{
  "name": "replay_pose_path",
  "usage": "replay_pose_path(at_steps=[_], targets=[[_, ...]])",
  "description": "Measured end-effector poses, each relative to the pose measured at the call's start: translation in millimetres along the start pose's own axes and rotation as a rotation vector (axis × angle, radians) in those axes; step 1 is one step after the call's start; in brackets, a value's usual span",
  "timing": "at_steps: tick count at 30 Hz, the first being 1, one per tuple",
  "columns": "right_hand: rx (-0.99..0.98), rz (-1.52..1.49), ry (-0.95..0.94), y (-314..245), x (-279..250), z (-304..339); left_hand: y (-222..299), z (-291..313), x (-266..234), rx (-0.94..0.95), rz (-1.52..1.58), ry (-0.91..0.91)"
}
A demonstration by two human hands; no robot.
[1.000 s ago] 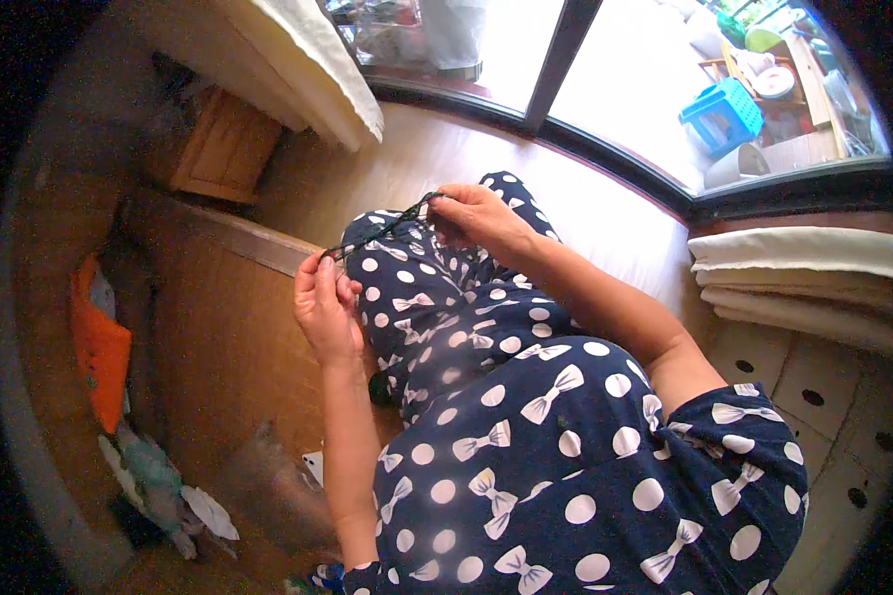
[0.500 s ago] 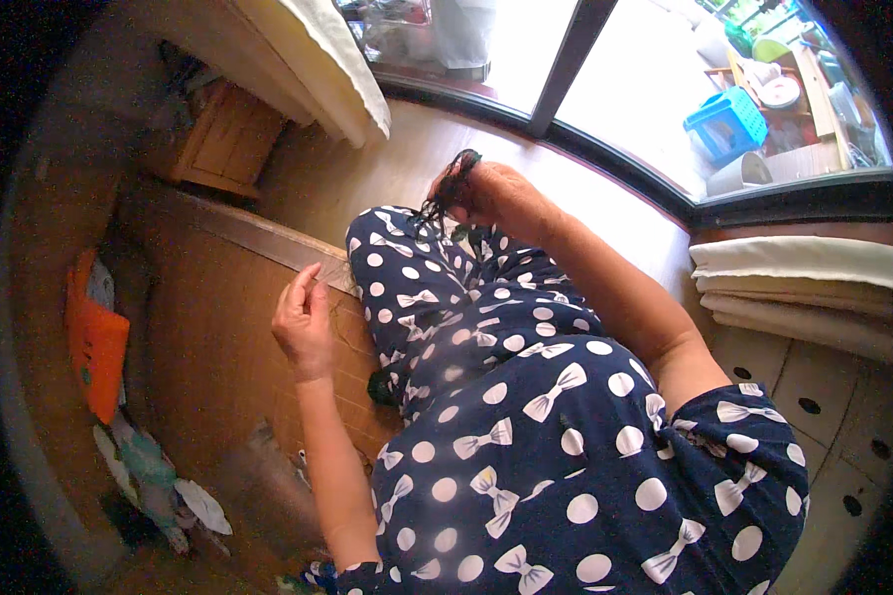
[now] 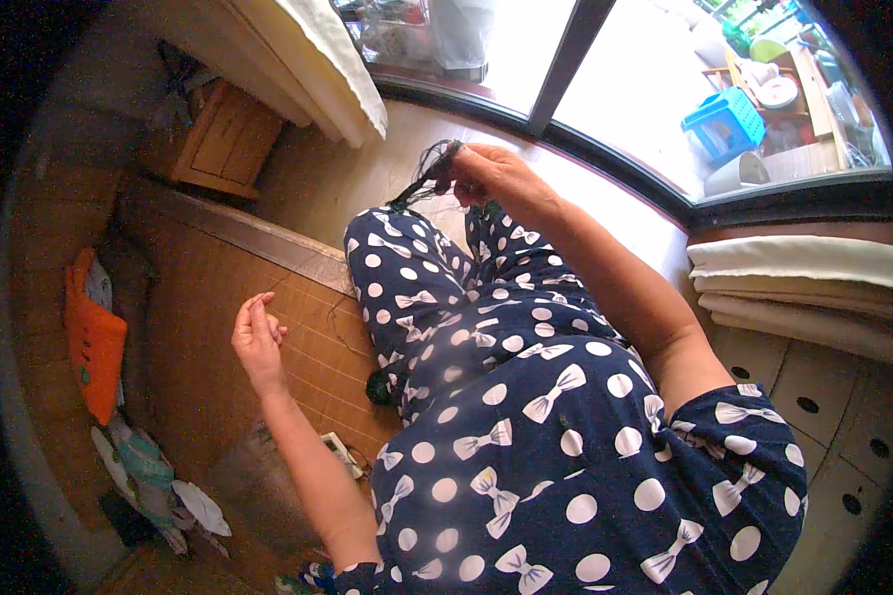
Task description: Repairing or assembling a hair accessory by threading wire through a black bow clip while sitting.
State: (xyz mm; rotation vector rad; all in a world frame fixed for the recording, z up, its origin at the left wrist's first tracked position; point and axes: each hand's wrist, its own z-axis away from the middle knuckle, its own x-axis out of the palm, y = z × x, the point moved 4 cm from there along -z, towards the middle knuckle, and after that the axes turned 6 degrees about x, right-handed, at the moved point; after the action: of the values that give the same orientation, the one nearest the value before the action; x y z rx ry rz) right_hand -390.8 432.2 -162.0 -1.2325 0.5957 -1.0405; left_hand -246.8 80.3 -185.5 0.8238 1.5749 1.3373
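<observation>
Dark strands (image 3: 427, 182) hang near my left knee (image 3: 379, 234), pinched in my right grip (image 3: 494, 177); my left grip (image 3: 259, 342), half-curled, looks empty. They seem light, limp and tangle-prone, best held where they bunch thickest.

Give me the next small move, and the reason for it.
Probably bring the left hand over to steady the dark strands: only the right hand grips them, loose loops stick out, and the left hand is well apart, over the brown mat. Whether it pinches anything is unclear.
</observation>
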Motion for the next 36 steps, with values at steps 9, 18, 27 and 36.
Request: replay_pose_path(at_steps=[9,18,27,36], targets=[[-0.035,0.185,-0.371,11,63,-6,4,21,6,0.228,-0.777,-0.351],[-0.040,0.266,-0.394,7,91,-12,45,18,123,-0.017,0.336,-0.304],[0.185,0.055,-0.223,35,71,-10,14,25,105,-0.165,0.405,-0.263],[-0.173,1.094,0.002,59,78,-16,-43,24,81,-0.270,0.165,-0.296]])
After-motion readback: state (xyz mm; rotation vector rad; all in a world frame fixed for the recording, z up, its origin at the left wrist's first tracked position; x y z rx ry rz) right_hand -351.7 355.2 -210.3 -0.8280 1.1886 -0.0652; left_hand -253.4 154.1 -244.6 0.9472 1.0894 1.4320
